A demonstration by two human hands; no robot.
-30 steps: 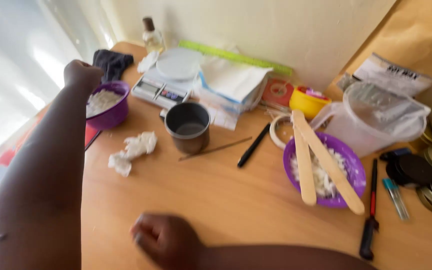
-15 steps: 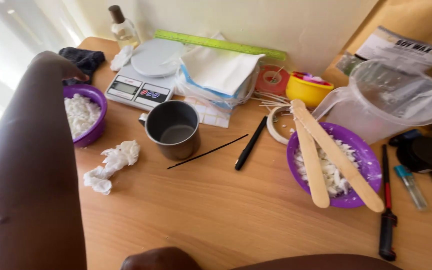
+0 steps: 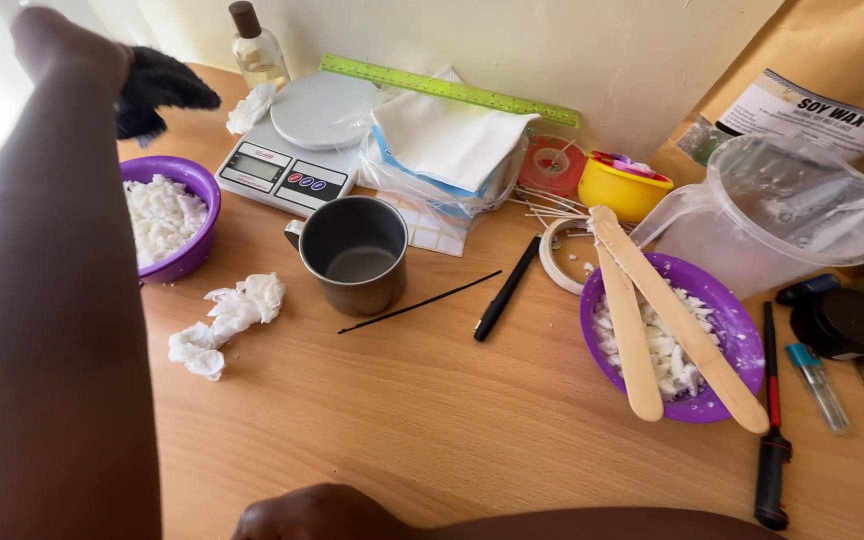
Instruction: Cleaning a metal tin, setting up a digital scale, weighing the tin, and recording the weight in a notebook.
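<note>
My left hand (image 3: 102, 60) is stretched to the table's far left corner, clenched on a dark cloth (image 3: 160, 88) lifted just above the wood. Below that arm sits a purple bowl (image 3: 180, 255) of white flakes, with crumpled tissue (image 3: 227, 318) nearer me. My right hand (image 3: 302, 512) rests at the near table edge (image 3: 432, 420), mostly cut off; I cannot tell its grip. Beyond it stands a metal mug (image 3: 354, 255).
</note>
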